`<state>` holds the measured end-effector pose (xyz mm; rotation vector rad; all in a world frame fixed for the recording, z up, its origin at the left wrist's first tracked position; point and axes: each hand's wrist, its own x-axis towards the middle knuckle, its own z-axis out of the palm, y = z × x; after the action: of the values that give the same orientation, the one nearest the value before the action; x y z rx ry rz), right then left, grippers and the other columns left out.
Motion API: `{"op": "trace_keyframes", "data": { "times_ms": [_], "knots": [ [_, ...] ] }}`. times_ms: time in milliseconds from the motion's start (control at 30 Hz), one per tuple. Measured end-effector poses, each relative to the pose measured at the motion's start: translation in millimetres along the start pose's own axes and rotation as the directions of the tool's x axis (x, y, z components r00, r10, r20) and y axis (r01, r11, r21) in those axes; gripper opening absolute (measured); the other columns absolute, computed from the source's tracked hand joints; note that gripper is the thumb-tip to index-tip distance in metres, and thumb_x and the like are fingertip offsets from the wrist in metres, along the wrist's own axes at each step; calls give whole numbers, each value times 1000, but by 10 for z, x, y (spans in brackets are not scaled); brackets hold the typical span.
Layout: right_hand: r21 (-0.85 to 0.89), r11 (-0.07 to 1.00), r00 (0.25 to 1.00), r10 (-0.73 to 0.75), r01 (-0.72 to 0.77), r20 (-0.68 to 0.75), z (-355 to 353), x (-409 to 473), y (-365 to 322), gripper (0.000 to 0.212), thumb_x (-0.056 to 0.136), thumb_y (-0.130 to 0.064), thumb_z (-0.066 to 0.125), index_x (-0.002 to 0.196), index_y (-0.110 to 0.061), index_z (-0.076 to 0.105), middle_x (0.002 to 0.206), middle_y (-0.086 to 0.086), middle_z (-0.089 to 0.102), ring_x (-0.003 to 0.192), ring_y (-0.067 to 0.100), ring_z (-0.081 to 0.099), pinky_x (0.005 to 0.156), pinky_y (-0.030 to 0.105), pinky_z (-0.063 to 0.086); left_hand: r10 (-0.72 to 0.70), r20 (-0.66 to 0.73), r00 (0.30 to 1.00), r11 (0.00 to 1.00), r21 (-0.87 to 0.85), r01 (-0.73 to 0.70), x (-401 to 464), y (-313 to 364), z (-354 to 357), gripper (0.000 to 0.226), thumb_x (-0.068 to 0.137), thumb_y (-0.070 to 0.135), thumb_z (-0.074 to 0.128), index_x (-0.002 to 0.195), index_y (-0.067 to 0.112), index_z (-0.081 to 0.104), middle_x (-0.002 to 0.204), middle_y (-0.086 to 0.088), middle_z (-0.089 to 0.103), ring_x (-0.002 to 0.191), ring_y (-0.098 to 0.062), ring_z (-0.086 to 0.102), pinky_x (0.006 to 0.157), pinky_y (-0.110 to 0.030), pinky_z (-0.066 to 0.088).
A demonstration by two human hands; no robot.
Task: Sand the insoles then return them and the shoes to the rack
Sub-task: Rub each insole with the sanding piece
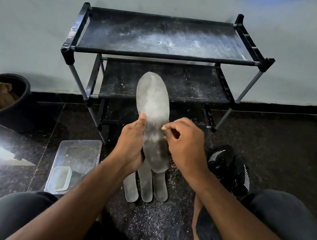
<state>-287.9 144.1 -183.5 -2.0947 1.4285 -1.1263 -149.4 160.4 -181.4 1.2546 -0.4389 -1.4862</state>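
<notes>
Grey insole [152, 107] held up between both hands before the rack [162, 41], left hand [131, 146] gripping its heel end, thumb along the edge, right hand [185, 144] pinching a small abrasive scrap [163, 128] against its right edge, long axis running away from the person, toe pointing up toward the rack

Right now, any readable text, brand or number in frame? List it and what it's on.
None legible.
Black shoes: white stripe markings and a small mark, too blurred to read.
Shoe rack, held insole, clear plastic tray, black bucket: no text visible.
</notes>
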Motion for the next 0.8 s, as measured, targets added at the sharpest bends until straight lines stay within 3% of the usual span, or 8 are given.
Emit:
{"op": "trace_keyframes", "data": {
  "times_ms": [167,300,400,467,600,733,800],
  "knots": [
    [-8,996,980,-83,86,183,77,-148,-151,4,88,-3,70,90,-5,73,92,1,62,87,13,59,83,23,51,-31,-18,999,999,-11,31,11,-5,-5,48,112,38,40,121,1,68,116,-20,76,103,-30,76,83,-39,61],
    [-4,1000,1000,-4,4,30,-9,14,-7,6,86,1,72,87,-5,73,90,2,64,82,11,61,75,23,54,-5,0,1000,1000,-6,5,17,-4,-10,51,111,38,39,124,-2,67,117,-23,75,108,-33,74,93,-45,59],
    [-3,997,976,-73,76,203,43,-141,-191,5,89,-3,69,92,-3,72,95,3,63,89,13,59,83,28,54,-26,-13,1000,999,-29,25,37,-6,-33,50,111,39,39,123,-1,67,115,-22,75,104,-31,76,84,-40,61],
    [34,993,959,-121,116,257,52,-173,-201,6,89,-3,68,93,-3,73,95,3,63,88,13,59,83,29,53,-43,9,999,998,-51,43,57,-27,-40,52,112,40,38,129,-2,64,124,-24,72,114,-33,72,90,-40,59],
    [18,1000,997,-4,3,83,5,-27,-50,2,89,-4,70,89,-5,71,93,2,62,85,13,60,78,32,55,-17,25,1000,998,-65,19,69,-18,-33,51,112,38,37,129,-3,63,123,-25,72,115,-33,72,95,-44,57],
    [59,994,966,-107,96,234,116,-214,-217,8,92,-4,62,88,-2,69,91,5,61,83,16,57,77,34,52,-31,28,999,999,-14,32,74,-66,-33,54,111,40,38,130,-3,64,124,-26,71,116,-35,71,91,-40,59],
    [59,993,976,-114,104,186,127,-167,-171,5,91,-5,65,88,-3,69,89,5,61,82,17,58,76,34,51,-36,57,998,999,-9,37,88,-80,-27,54,112,40,38,131,-4,63,125,-26,70,116,-35,70,92,-39,60]
  ]
}}
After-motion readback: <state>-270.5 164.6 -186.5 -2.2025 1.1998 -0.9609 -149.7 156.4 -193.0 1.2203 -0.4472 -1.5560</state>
